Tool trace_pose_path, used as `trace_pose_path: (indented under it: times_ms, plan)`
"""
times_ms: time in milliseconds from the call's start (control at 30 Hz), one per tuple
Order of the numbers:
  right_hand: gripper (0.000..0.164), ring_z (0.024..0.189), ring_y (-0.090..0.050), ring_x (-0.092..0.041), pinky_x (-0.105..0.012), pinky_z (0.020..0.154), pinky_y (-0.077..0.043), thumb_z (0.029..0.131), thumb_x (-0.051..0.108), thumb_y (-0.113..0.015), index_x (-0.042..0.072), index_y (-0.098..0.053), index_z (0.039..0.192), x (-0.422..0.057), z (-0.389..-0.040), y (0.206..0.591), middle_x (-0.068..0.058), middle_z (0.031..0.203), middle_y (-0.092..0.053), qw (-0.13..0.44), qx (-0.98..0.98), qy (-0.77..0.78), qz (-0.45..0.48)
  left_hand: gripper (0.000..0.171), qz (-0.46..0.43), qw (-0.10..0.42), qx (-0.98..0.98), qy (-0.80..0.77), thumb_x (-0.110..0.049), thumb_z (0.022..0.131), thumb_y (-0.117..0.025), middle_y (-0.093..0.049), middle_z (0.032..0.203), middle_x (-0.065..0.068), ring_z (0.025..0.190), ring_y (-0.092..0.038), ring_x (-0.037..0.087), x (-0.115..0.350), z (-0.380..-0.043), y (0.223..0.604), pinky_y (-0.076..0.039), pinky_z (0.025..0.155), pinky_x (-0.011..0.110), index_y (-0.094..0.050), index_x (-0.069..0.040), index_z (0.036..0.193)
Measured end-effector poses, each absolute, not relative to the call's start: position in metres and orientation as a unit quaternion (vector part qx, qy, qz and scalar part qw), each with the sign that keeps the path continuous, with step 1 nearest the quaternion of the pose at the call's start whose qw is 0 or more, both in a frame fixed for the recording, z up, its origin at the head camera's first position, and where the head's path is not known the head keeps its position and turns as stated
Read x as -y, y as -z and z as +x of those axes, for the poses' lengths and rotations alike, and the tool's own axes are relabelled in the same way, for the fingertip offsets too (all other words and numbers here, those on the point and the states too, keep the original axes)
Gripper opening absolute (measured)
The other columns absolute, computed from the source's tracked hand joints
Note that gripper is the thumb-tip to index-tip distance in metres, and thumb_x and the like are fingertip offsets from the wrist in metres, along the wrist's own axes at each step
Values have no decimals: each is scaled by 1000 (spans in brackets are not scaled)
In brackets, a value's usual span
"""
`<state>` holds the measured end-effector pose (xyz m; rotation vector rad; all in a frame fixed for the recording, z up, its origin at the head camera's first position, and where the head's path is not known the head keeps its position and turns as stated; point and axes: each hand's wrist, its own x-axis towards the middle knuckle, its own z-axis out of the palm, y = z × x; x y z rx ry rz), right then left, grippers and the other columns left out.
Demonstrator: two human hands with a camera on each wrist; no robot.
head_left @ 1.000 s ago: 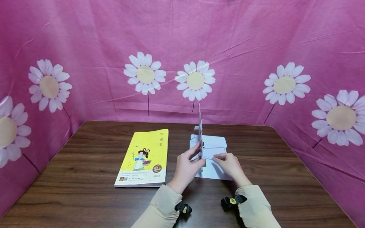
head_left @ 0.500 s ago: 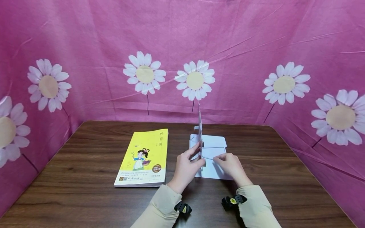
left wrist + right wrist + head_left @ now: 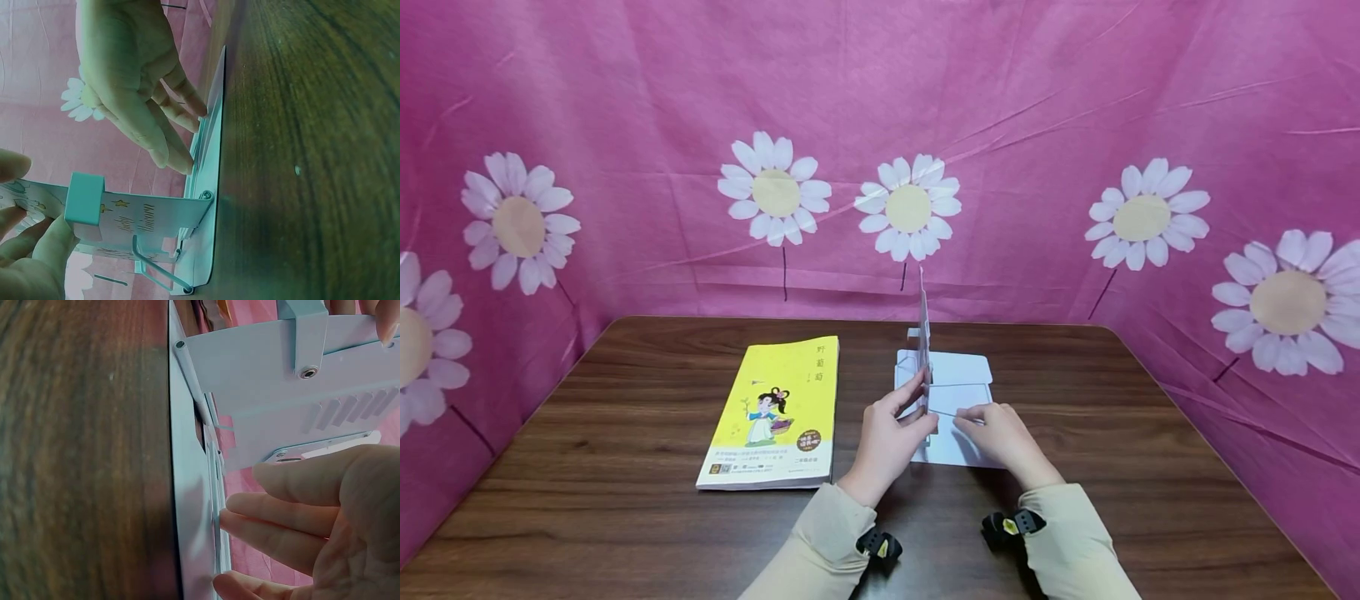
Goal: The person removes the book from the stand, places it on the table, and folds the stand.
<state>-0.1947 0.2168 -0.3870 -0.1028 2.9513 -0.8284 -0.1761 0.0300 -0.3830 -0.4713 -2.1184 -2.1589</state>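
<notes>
A metal book stand with a printed unicorn panel stands on the table, its upright panel (image 3: pixel 924 333) seen edge-on in the head view and its white base plate (image 3: pixel 966 371) lying flat. My left hand (image 3: pixel 889 433) grips the panel near its lower edge, thumb on one side and fingers on the other. Beside it, a clip (image 3: pixel 85 199) sits over the panel's edge. My right hand (image 3: pixel 1003 435) is over the right part of the base, its mostly straight fingertips (image 3: pixel 240 503) at the thin wire bar along the plate. A bent wire leg (image 3: pixel 159 265) joins panel and base.
Left of the stand lies a thick yellow book (image 3: pixel 778 400) with a cartoon girl on its cover. The brown wooden table (image 3: pixel 625 467) reaches back to a pink cloth backdrop (image 3: pixel 865 75) with white daisies. Black straps with cameras (image 3: pixel 880 543) sit on both wrists.
The head view has shifted slightly. My right fingertips have moved a little toward the panel along the base. My left hand keeps its grip on the stand.
</notes>
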Motion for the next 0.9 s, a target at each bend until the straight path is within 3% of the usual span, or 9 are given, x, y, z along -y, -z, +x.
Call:
trace_pose_path:
  times_ms: [500, 600, 900]
  plan:
    - [37, 118, -61, -40, -54, 98, -49, 96, 27, -62, 2, -69, 124, -219, -192, 370, -22, 124, -67, -14, -938, 346, -8, 53, -173, 70, 723, 666, -4, 89, -70, -61, 136, 17, 127, -58, 32, -30, -178, 385, -47, 104, 41, -57, -8, 140]
    - [38, 121, -60, -36, -49, 100, -49, 97, 25, -62, 0, -66, 126, -218, -192, 366, -21, 127, -66, -21, -911, 411, 2, 53, -176, 68, 721, 667, -5, 89, -70, -60, 138, 16, 127, -58, 32, -30, -178, 386, -48, 104, 41, -57, -8, 140]
    - [47, 108, -70, -26, -34, 96, -55, 102, 24, -56, -10, -55, 134, -213, -186, 352, -29, 133, -59, 0, -800, 599, 22, 53, -183, 53, 716, 672, -7, 89, -70, -57, 141, 17, 130, -56, 32, -31, -179, 386, -50, 101, 41, -56, -7, 140]
